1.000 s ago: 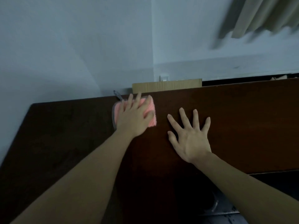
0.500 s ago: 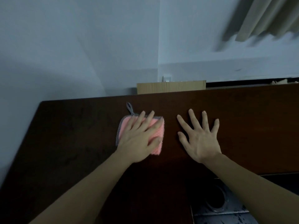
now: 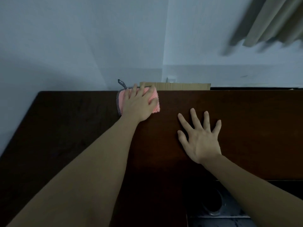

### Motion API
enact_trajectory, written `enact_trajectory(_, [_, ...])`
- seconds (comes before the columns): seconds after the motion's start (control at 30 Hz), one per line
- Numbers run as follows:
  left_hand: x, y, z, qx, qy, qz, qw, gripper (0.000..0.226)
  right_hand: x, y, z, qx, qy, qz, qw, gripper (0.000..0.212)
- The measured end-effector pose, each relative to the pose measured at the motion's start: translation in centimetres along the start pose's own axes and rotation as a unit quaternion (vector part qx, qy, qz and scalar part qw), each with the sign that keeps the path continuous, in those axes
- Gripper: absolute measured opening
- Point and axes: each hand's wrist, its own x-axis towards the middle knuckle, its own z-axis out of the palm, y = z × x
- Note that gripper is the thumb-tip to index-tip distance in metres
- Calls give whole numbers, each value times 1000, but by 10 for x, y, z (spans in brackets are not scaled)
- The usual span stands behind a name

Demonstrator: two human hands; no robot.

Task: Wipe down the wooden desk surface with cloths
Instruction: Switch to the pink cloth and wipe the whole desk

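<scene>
A dark brown wooden desk (image 3: 73,128) fills the lower part of the head view. A pink cloth (image 3: 121,99) with a dark checked edge and hanging loop lies at the desk's far edge. My left hand (image 3: 139,105) presses flat on the cloth with fingers stretched over it, covering most of it. To the right and nearer to me, my right hand (image 3: 199,136) rests flat on the bare wood with fingers spread, holding nothing.
A light wooden board (image 3: 182,86) stands behind the desk's far edge against the pale wall. A curtain (image 3: 275,20) hangs at the top right. Below the desk's near edge at the lower right is a grey floor with a round dark object (image 3: 213,203).
My left hand has pushed the pink cloth away from me, from the middle of the desk to its far edge. The right hand has stayed flat on the wood.
</scene>
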Motion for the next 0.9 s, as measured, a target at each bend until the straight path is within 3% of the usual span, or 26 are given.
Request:
enact_trajectory(0.4, [-198, 43, 9, 6, -60, 50, 997, 64, -2, -1, -5, 14, -9, -13, 1000, 63])
enact_trajectory(0.73, [-98, 37, 7, -5, -36, -74, 997, 63, 0, 3, -3, 30, 2, -27, 999, 63])
enact_trajectory(0.9, [-133, 56, 11, -26, -28, -97, 995, 62, -1, 2, -4, 44, 2, -38, 998, 63])
